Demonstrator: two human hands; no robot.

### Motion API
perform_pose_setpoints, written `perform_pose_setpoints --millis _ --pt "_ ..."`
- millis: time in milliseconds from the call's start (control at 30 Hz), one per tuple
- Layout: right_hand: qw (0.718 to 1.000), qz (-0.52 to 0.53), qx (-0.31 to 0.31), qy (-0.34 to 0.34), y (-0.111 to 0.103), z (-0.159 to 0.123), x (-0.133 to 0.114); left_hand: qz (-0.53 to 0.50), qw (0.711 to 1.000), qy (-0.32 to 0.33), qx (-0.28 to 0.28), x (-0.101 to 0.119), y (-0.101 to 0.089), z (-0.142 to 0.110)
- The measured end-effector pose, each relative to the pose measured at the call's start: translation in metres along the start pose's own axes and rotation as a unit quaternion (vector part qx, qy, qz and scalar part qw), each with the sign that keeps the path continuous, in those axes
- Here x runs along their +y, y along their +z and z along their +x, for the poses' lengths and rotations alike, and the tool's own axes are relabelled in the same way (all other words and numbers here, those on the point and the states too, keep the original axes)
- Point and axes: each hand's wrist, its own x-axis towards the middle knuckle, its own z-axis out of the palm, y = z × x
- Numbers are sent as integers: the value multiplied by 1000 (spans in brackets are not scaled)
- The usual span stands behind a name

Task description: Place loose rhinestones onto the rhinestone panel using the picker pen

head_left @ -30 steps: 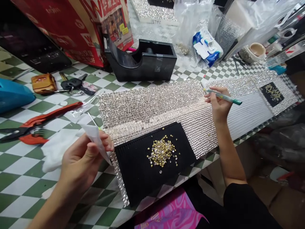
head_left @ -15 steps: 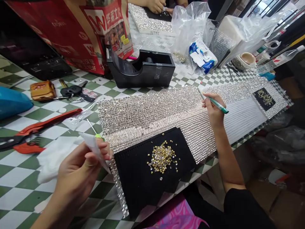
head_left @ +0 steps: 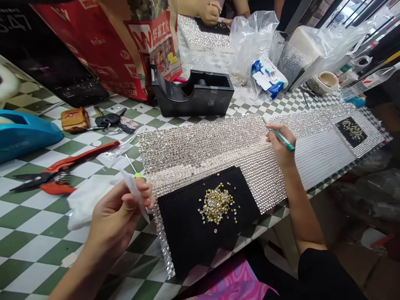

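Note:
My right hand (head_left: 282, 143) grips a green pen-shaped stick (head_left: 283, 140), its pale tip over the upper edge of a long rhinestone sheet (head_left: 200, 143). At the lower left, my left hand (head_left: 120, 212) pinches a thin whitish slip (head_left: 135, 193) between thumb and fingers. Just behind those fingers shows a thin metal tool with a yellow-green handle (head_left: 138, 175); whether the hand touches it I cannot tell. A black board (head_left: 187, 246) lies over the sheet's near left part, bearing a pile of loose gold-backed rhinestones (head_left: 217, 204).
Red-handled pruners (head_left: 62, 171), keys (head_left: 109, 120), a brown case (head_left: 75, 119) and a blue tape dispenser (head_left: 28, 135) lie left. Behind stand a black tape dispenser (head_left: 200, 100), a red paper bag (head_left: 103, 46) and a wipes pack (head_left: 269, 77). Another person's hand (head_left: 211, 12) works across the table.
The whole view has shifted, so most things appear slightly farther right. Both hands keep their holds, and the pen-shaped stick stays near the sheet's upper edge.

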Motion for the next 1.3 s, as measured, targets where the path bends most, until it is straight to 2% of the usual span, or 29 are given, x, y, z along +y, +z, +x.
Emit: perform_pose_setpoints --millis 333,567,800,1033,1133,1300 --pt "1000 -13 -24 15 -1 -1 0 -15 999 20 -40 5 4 -1" --pt "999 -15 -35 26 -2 -3 -4 -41 997 30 -60 3 -1 3" --pt "998 -17 -46 25 -2 -2 -8 -60 996 -14 -67 -1 -5 7" --pt "998 -16 -47 26 -2 -1 -7 5 994 -90 -66 -6 -12 5" --pt "998 -21 -45 25 -3 -1 -7 -10 994 -79 -76 -6 -11 4" --pt "998 -34 -45 19 -3 -1 -6 -65 988 -62 -129 -12 -13 4"
